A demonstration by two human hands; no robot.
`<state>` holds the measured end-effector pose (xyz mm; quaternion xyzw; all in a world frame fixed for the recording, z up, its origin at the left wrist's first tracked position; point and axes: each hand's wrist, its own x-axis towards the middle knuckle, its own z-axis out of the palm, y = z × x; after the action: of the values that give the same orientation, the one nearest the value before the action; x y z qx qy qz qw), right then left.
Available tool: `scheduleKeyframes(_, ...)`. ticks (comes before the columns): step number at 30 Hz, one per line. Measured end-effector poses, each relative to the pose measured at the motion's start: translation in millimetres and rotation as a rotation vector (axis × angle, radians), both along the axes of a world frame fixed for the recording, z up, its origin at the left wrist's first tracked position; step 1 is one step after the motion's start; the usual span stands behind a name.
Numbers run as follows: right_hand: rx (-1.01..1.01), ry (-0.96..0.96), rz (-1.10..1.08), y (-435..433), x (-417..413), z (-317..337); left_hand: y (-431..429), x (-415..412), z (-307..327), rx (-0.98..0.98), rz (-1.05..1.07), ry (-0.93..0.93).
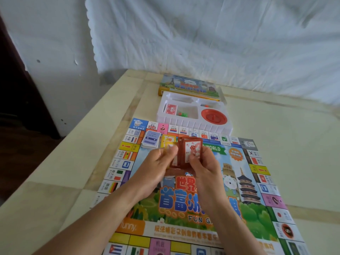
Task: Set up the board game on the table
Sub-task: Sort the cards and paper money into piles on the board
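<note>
Here, a stack of red cards (191, 151) stands upright, long side vertical, above the far part of the game board (253, 214). The left hand (158, 162) and right hand (204, 166) reach forward, fingers (170, 148) clamped on the stack's sides. The board lies flat on the desk (285, 144), with bare surface to its right. A white tray (185, 122) sits at its far edge.
</note>
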<state>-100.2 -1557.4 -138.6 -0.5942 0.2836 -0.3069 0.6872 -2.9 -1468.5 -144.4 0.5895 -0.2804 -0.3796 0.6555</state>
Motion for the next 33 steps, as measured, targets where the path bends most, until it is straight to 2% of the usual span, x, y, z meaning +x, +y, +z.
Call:
scheduleKeyframes(2, -0.050, 0.079, -0.026, -6, -3, 4, 1, 1, 2, 0.016, 0.037, -0.016)
scheduleKeyframes(4, -0.210, 0.219, -0.051, -13, -10, 13, 0, 2, 2, -0.004, 0.162, -0.070)
scheduleKeyframes(6, -0.597, 0.490, -0.030, -19, -20, 22, -2, 5, 1, -0.015, 0.315, -0.140)
scheduleKeyframes(8, -0.979, 0.794, 0.093, -14, -27, 27, -3, 5, 1, -0.006, 0.392, -0.199)
scheduleKeyframes(10, -1.204, 0.966, 0.242, -2, -28, 20, -3, 4, 1, 0.004, 0.364, -0.163)
scheduleKeyframes(13, -1.255, 0.934, 0.288, 3, -28, 9, -3, 2, 1, 0.007, 0.252, 0.014)
scheduleKeyframes(17, -1.254, 0.879, 0.274, -7, -25, 4, -2, 1, 0, 0.055, 0.130, 0.098)
scheduleKeyframes(22, -1.181, 0.879, 0.264, -6, -22, -2, -2, 0, 1, 0.079, 0.095, 0.112)
scheduleKeyframes(24, -1.055, 0.838, 0.215, -10, -21, -3, -2, 1, 2, 0.049, 0.116, 0.122)
scheduleKeyframes(26, -0.688, 0.673, 0.133, -11, -22, 1, -2, 3, 3, -0.005, 0.183, 0.137)
scheduleKeyframes(29, 0.039, 0.218, 0.124, -6, -27, 11, -1, 7, 5, -0.054, 0.195, 0.168)
scheduleKeyframes(31, 0.298, -0.010, 0.189, -1, -28, 12, 0, 6, 7, -0.100, 0.094, 0.259)
scheduleKeyframes(33, 0.395, -0.124, 0.236, 3, -26, 11, 1, 4, 7, -0.132, 0.004, 0.312)
